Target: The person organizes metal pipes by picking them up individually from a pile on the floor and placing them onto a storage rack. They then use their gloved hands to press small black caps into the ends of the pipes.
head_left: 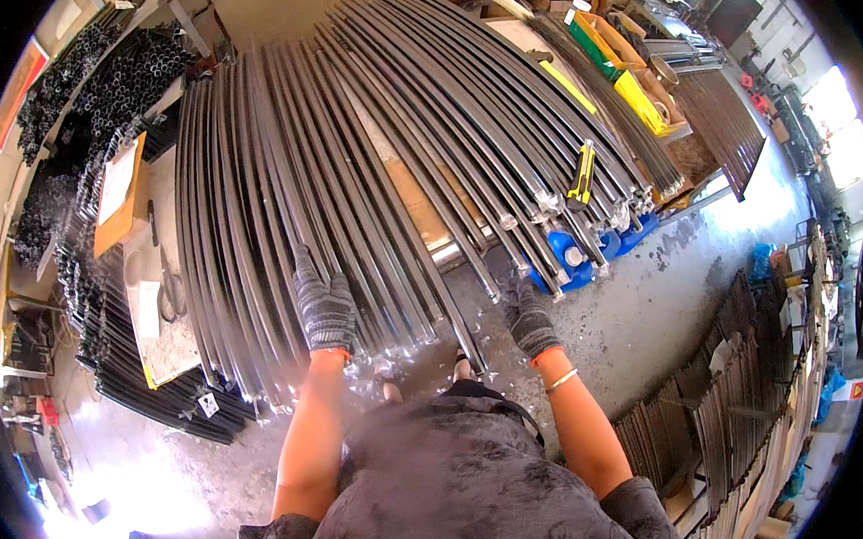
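Long metal tubes (pixel 246 182), one row of two, lie side by side across the left of the bench (pixel 411 202), their near ends jutting past its edge toward the person. The left hand (pixel 324 308), in a grey knitted glove, lies over this row, its fingers extended and the thumb set apart; no closed hold shows. The right hand (pixel 530 319), likewise gloved, is held beside the near ends of a second row of tubes (pixel 441 85); its fingers are blurred, and whether they touch or grasp one cannot be told.

Handling, as judged here: work flat-handed along the row, keep the tubes parallel and their ends level — the rightmost tube (pixel 460 330) of the left row projects farthest and would merit evening up. Lift rather than drag, since rubbing could scuff the finish. The yellow utility knife (pixel 581 177) lying on the second row is best moved before those tubes are shifted.

Containers: blue jugs (pixel 576 274) stand beneath the right-hand tube ends, one with a pale cap, contents hidden. Farther back sit a green-sided bin (pixel 590 46) and a yellow bin (pixel 639 105), both open-topped — what they hold is too small to identify.
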A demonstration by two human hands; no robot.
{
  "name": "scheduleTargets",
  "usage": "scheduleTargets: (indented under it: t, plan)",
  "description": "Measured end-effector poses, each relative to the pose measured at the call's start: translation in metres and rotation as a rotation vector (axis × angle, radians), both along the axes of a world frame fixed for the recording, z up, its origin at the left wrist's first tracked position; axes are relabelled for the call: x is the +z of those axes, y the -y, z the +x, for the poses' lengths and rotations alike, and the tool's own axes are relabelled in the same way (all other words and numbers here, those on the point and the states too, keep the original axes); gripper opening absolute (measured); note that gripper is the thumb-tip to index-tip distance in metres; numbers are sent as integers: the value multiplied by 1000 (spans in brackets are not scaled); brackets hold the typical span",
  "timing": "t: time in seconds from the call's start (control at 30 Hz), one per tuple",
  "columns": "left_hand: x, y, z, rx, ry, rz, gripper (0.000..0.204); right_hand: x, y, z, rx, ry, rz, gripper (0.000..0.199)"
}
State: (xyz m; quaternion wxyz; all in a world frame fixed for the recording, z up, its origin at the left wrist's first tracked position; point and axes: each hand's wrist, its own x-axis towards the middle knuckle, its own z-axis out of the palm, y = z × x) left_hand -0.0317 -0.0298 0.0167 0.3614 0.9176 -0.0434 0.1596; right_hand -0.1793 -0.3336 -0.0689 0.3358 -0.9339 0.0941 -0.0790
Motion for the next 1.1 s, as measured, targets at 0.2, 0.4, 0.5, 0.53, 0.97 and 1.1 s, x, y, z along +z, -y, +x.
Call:
scheduleTargets:
  t: [0.2,0.4,0.5,0.53,0.97,1.1]
  plan:
    - [19,42,-17,34,-120,235,64,6,-20,13,-175,-128,955,14]
    - [29,92,0,-147,-67,-367,63,113,-60,11,130,271,-77,18]
    - [28,128,29,-59,-814,-1200,32,120,-71,13,161,389,-63,18]
    - [34,137,37,-141,-954,-1405,27,115,-69,12,143,332,85,19]
    - [65,118,57,-101,-274,-748,13,156,-45,-33,314,212,256,19]
    - [100,83,60,-139,-277,-833,15,82,49,-88,-51,-255,98,37]
